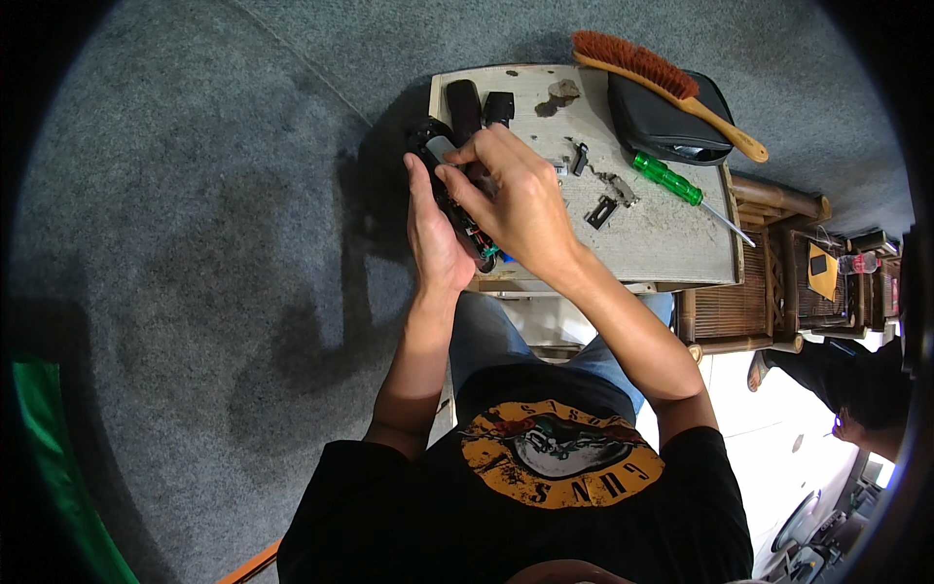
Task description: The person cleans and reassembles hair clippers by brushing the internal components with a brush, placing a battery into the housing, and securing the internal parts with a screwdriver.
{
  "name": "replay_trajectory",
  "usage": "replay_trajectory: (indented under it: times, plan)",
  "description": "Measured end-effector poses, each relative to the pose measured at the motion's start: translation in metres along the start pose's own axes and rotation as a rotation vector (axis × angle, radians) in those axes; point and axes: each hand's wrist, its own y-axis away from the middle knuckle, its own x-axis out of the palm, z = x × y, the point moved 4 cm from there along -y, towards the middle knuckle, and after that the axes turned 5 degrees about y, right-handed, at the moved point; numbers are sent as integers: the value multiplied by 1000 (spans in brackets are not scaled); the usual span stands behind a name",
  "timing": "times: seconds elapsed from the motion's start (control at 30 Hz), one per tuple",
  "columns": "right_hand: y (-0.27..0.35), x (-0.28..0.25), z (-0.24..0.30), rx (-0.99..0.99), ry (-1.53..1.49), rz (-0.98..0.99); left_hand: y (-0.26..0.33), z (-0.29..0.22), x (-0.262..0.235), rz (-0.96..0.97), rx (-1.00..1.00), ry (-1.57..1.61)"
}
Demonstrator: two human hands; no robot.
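My left hand (pixel 435 238) cradles an opened black device (pixel 420 133) of long, rounded shape, palm along its side and fingers mostly straight. Inside it show a grey part (pixel 442 148), coloured wires and a bit of green board near its lower end. From the other side my right hand (pixel 520 190) reaches over the device, thumb and forefinger brought together at the grey part. Much of the device's middle is hidden behind that hand. Beyond it, a dark elongated piece (pixel 464 107) and a short black piece (pixel 499 106) lie on the light wooden table (pixel 681 255).
Small black parts (pixel 601 211) and grey dust lie right of my hands. A green-handled screwdriver (pixel 668 179) extends past the table's right edge. A wooden brush (pixel 662 74) with reddish bristles rests on a black case (pixel 671 122). Bamboo furniture (pixel 739 316) and another person (pixel 842 384) are at right.
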Motion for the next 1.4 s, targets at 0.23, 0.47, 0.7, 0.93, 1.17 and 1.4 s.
replay_trajectory:
  times: [0.23,0.47,0.7,0.93,1.17,1.4]
  plan:
    - [-1,1,0,-24,-19,34,-1,0,-4,58,-5,29]
    - [4,3,1,-37,-44,-16,-5,4,-12,-5,16,88]
    - [3,3,-1,-31,-61,-43,-6,4,-11,22,8,109]
    - [3,3,0,-5,-73,-54,-3,2,-4,26,32,60]
    - [3,2,1,3,-59,-36,-3,3,-6,71,-9,99]
    - [3,4,-1,1,-22,-21,-3,2,-5,87,-9,88]
